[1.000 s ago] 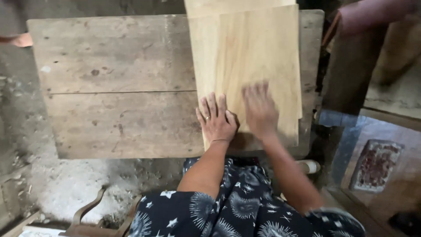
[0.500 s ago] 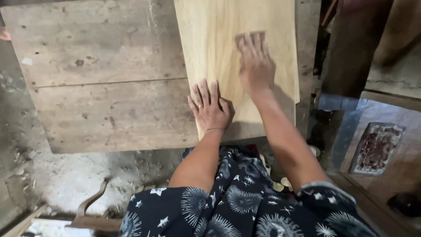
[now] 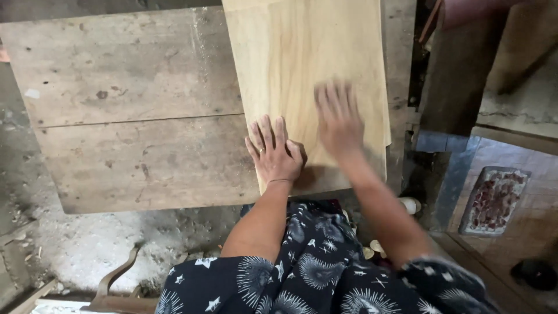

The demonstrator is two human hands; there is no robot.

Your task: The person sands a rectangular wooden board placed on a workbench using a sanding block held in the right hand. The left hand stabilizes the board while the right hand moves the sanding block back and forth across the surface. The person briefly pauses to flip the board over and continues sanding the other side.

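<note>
Pale wooden board (image 3: pixel 302 70) under your hands: smooth, light yellow, faint grain, lying flat on right part of worn grey workbench (image 3: pixel 128 116); far end runs out of view, near edge close to bench's front edge; second pale sheet edge peeks beneath at right

pale yellow board (image 3: pixel 302 64), grey weathered table (image 3: pixel 128 104)

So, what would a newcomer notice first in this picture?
First, the pale, smooth rectangular wooden board lying on the right part of the grey, weathered wooden table. The left hand rests flat at the board's near left edge, and the blurred right hand lies flat on its surface.
</note>
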